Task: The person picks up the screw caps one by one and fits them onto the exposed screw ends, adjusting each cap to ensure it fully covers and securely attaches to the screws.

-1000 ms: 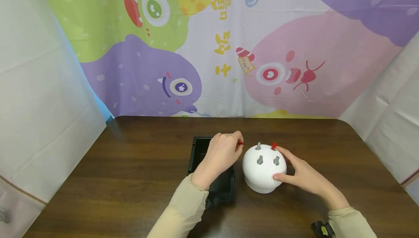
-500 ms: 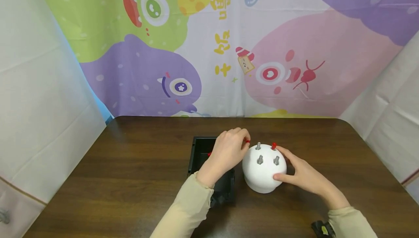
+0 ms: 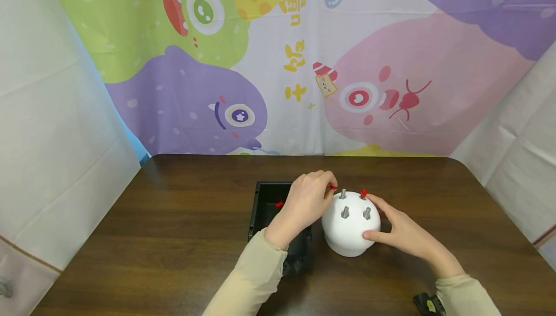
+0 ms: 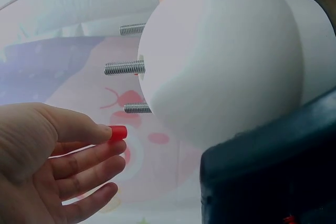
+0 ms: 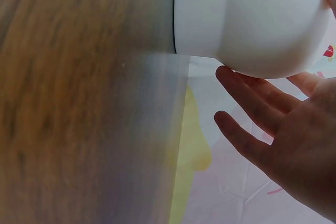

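Note:
A white rounded dome (image 3: 347, 231) stands on the table, with several threaded metal studs (image 3: 345, 212) sticking out of its top. One far stud wears a red cap (image 3: 363, 193). Just left of the dome, my left hand (image 3: 306, 200) pinches another small red cap (image 4: 118, 132) between thumb and index finger. In the left wrist view this cap is apart from the nearest stud (image 4: 137, 108), and the other fingers are loosely spread. My right hand (image 3: 404, 234) holds the dome's right side, thumb in front and fingers behind; some fingertips are hidden in the head view.
Under my left forearm lies a black open box (image 3: 257, 210), partly hidden, with a loose red cap (image 3: 279, 204) in it. A dark strap-like object (image 3: 427, 304) sits by my right sleeve. A printed cloth (image 3: 295, 128) hangs behind the brown table (image 3: 182, 239).
My left hand has moved right with the red cap, up to the dome's left edge. A red cap in the box has come into view. My right hand and the dome stay put.

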A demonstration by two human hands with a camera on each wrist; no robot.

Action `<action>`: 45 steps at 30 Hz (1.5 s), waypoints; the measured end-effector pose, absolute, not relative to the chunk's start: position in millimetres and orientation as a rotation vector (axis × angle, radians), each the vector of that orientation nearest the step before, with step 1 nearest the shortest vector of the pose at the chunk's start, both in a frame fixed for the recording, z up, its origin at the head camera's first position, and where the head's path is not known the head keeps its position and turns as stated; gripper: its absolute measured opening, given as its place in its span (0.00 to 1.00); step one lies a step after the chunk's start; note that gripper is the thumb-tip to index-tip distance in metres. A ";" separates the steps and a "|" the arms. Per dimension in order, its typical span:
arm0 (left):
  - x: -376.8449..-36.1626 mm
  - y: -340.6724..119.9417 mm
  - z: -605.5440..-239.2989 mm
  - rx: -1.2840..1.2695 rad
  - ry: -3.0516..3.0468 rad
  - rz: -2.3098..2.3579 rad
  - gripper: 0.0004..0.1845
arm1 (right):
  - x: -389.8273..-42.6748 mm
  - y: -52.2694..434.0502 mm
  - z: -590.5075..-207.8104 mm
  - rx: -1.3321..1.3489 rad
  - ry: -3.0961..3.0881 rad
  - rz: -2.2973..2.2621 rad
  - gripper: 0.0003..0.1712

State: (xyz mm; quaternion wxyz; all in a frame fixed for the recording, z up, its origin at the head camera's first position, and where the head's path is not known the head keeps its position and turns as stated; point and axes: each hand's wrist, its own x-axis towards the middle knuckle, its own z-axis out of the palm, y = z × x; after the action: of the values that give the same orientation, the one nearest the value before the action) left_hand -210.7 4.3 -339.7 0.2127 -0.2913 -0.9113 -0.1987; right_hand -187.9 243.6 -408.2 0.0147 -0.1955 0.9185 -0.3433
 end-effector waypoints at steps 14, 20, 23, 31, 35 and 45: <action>-210.0 7.5 -336.7 -0.820 -2.511 -0.572 0.03 | -186.7 242.8 -405.9 -0.620 2.852 -1.086 0.48; -210.9 8.7 -337.9 -0.816 -2.516 -0.569 0.04 | -187.2 243.4 -407.5 -0.620 2.854 -1.080 0.48; -211.3 9.9 -338.1 -0.821 -2.510 -0.564 0.04 | -187.2 243.2 -406.9 -0.620 2.855 -1.077 0.48; -212.8 12.2 -339.0 -0.829 -2.500 -0.566 0.04 | -186.9 243.0 -405.4 -0.614 2.850 -1.070 0.49; -213.7 13.4 -339.7 -0.830 -2.492 -0.557 0.04 | -187.5 242.6 -405.0 -0.602 2.849 -1.063 0.49; -214.5 17.5 -341.3 -0.832 -2.483 -0.551 0.05 | -187.4 243.3 -406.4 -0.607 2.851 -1.061 0.49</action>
State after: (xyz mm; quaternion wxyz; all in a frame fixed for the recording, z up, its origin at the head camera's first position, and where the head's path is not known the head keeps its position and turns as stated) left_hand -214.5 17.5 -341.3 0.2307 -0.3025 -0.9029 -0.2002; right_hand -187.4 243.3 -406.4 0.0195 -0.1957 0.9189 -0.3419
